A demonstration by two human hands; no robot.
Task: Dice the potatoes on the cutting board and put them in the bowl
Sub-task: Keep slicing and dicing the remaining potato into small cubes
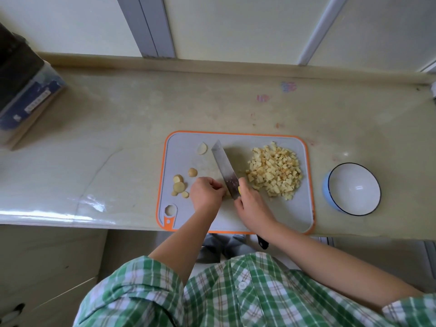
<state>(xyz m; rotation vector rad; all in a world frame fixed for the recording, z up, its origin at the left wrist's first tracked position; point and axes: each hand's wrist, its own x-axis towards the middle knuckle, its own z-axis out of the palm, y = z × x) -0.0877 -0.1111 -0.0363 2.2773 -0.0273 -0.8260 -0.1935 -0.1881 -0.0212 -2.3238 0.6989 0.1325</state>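
Grey plastic cutting board [283, 215], orange-rimmed, flat on pale stone tabletop [118, 138], near long side flush with front edge. Hanging hole at near left corner.

Knife [225, 169]: broad steel blade over centre of board, tip pointing away and slightly left, heel between both grips. Flat of blade visible from above; contact of cutting edge with board not discernible. Yellow section of handle visible at heel.

Right grip [251, 202]: wrapped round knife handle, fingers closed tight on it, forearm crossing near edge of board.

Left grip [205, 193]: just left of blade heel, knuckles up, fingers curled under, fingertips clamping potato piece [227, 194] against side of blade. Piece mostly hidden; only pale sliver visible between fingers and steel.

Diced potatoes [274, 172]: loose heap of small cubes on right half of board, right of blade, nearest cubes just beside right grip.

Offcuts [179, 186]: several rounded end pieces with skin, at left edge of board, near left grip but apart from it. Single thin slice [202, 148] at far left of board, just beside blade tip.

Bowl [326, 192]: blue outside, white inside, dark rim; upright on tabletop, right of board and apart from it; white interior fully exposed.

Dark blue box [26, 97] at far left of tabletop. Green-and-white plaid shirt [236, 291] at bottom of view.
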